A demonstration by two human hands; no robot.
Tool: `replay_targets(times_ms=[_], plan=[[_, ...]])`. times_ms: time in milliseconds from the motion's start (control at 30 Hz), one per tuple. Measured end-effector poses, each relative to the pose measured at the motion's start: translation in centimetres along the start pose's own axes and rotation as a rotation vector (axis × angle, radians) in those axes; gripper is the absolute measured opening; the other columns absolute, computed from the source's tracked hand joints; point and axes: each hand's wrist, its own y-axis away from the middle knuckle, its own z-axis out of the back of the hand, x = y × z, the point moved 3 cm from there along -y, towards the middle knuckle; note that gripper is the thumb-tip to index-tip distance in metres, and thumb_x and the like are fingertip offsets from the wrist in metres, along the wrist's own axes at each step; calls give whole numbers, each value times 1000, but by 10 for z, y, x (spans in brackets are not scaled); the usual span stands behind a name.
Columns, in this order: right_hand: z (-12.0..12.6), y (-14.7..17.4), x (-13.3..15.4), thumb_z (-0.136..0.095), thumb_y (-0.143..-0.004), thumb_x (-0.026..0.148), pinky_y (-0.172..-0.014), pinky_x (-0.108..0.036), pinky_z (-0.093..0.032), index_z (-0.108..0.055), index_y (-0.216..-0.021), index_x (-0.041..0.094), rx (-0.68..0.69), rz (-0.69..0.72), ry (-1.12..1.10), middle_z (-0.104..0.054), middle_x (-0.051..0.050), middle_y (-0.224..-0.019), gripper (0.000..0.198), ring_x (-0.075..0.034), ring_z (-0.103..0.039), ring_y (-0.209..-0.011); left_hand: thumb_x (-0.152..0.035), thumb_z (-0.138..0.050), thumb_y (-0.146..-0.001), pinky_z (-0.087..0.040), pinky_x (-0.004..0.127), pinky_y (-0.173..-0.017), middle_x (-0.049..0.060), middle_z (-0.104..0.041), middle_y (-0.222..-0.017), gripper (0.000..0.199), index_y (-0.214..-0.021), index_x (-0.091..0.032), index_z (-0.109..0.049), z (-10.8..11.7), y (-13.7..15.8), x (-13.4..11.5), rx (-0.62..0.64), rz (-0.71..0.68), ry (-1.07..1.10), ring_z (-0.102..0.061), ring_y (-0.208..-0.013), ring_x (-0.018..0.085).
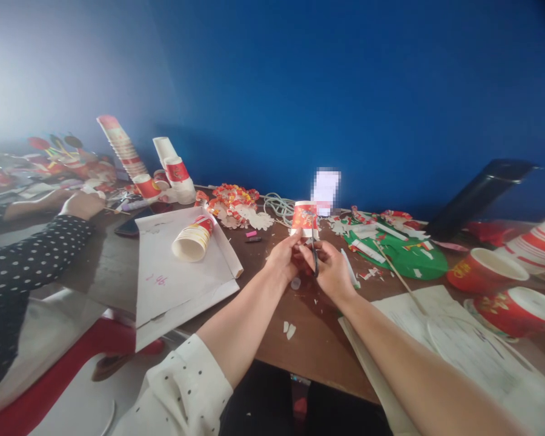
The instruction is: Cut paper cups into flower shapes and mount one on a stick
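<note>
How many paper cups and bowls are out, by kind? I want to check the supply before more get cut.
Cup held in the left hand, scissors in the right hand: 1
Stacks of cups lying on the table: 3
Red bowls at right: 2
Total: 6

Left arm (236,327): white sleeve with small dark dots, pushed up near the elbow, forearm bare. Right arm (404,357): bare along its whole visible length. Both hands uncovered. Dark garment over the lap.
</note>
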Motion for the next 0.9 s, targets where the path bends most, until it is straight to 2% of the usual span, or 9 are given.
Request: replay_targets(times_ms=[267, 467, 700, 900], plan=[[2, -2, -4, -70, -71, 53, -44, -23, -40, -59, -83, 20, 21, 27, 11, -60, 1, -58, 37, -12, -50, -47, -37, -54, -86, -37, 23, -38, -4, -44, -41, 33, -62, -16, -48, 2, -4, 4, 53, -5, 18, -44, -32, 11], [3, -3, -2, -72, -68, 53, -43, -23, -38, -58, -79, 20, 28, 13, -2, -59, 2, -56, 37, -11, -48, -45, -35, -59, -84, -36, 22, -38, -5, -43, -44, 30, -64, -15, -48, 3, -3, 1, 22, -17, 44, -39, -32, 8], [7, -5, -1, -74, -66, 51, -47, -23, -43, -61, -83, 19, -37, -13, -59, -65, -1, -65, 39, -12, -53, -50, -38, -63, -81, -37, 22, -36, -5, -42, -43, 32, -64, -13, -54, -2, 2, 5, 24, 19, 13, -38, -31, 7], [7, -5, -3, -72, -68, 53, -47, -24, -44, -62, -87, 18, -37, 16, -52, -66, -2, -68, 41, -12, -54, -50, -40, -65, -80, -38, 23, -36, -5, -43, -43, 33, -64, -12, -56, -1, -1, 7, 25, 9, 6, -39, -32, 7]])
